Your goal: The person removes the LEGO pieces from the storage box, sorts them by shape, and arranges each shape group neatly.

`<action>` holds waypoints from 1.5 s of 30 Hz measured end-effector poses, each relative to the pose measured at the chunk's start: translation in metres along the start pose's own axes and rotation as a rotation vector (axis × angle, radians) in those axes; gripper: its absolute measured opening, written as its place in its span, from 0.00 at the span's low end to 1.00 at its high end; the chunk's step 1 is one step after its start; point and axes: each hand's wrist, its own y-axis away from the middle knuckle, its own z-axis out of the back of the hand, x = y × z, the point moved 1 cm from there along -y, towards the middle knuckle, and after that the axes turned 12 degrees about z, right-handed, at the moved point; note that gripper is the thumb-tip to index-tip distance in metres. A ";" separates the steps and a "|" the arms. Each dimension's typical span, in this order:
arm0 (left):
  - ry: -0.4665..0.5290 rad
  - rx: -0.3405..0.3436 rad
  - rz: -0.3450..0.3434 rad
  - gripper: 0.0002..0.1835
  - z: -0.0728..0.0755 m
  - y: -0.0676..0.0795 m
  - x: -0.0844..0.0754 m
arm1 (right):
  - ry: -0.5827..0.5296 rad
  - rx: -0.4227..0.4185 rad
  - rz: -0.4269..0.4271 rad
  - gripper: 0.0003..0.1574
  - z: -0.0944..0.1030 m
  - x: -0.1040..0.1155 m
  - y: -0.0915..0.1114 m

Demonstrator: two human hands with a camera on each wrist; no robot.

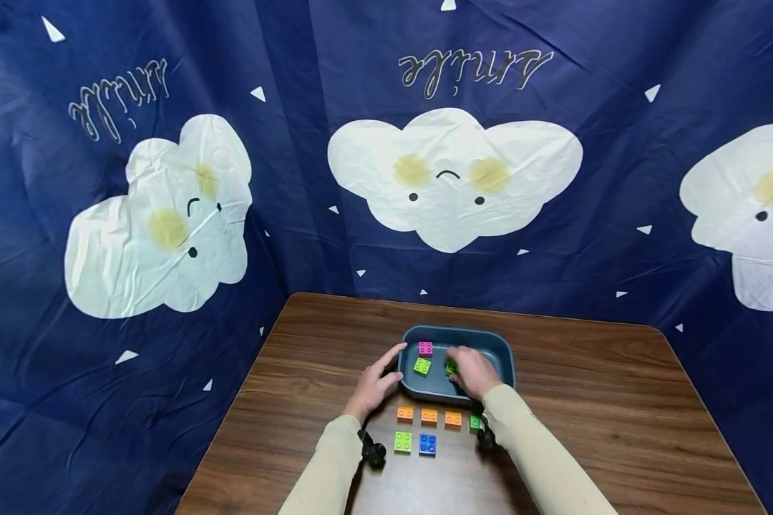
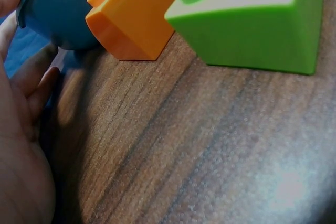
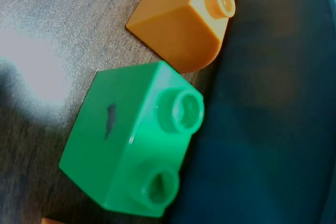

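A dark blue tray lies on the table with a pink brick and a lime green brick in its left part. My left hand is at the tray's left end, thumb and fingers spread along it; in the left wrist view a fingertip touches the rim. Inside the tray, my right hand pinches a green brick between thumb and fingers, which partly cover it. The right wrist view shows the tray wall but not the fingers.
In front of the tray, three orange bricks stand in a row with a green brick at its right end. Nearer are a lime green brick and a blue brick. A navy curtain hangs behind the wooden table.
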 end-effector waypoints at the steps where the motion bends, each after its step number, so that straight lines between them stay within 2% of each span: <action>1: 0.001 0.001 0.000 0.35 0.000 0.000 0.000 | -0.003 -0.007 0.001 0.19 0.000 0.000 0.001; 7: 0.021 0.009 0.003 0.35 0.000 0.000 -0.001 | -0.062 -0.087 0.013 0.27 0.003 -0.002 0.005; 11: 0.020 0.009 0.008 0.34 -0.001 0.000 -0.002 | -0.084 -0.124 -0.015 0.30 0.006 -0.004 0.007; 17: 0.005 0.002 0.016 0.35 -0.001 0.002 -0.003 | -0.148 -0.173 -0.055 0.26 0.009 -0.006 0.011; 22: 0.013 0.001 0.015 0.35 0.000 0.001 -0.003 | -0.192 -0.195 -0.007 0.24 0.013 -0.002 0.017; 28: 0.018 0.016 0.025 0.34 0.000 0.000 -0.002 | -0.239 -0.218 -0.009 0.23 0.016 0.004 0.025; 34: 0.024 0.010 0.031 0.34 -0.001 0.003 -0.002 | -0.271 -0.278 0.032 0.26 0.019 0.004 0.035; 39: 0.018 0.012 0.035 0.34 -0.001 0.003 -0.002 | -0.270 -0.350 0.071 0.24 0.023 0.006 0.046; 45: -0.002 0.005 -0.009 0.35 0.001 0.002 -0.003 | -0.291 -0.388 0.079 0.25 0.029 0.010 0.060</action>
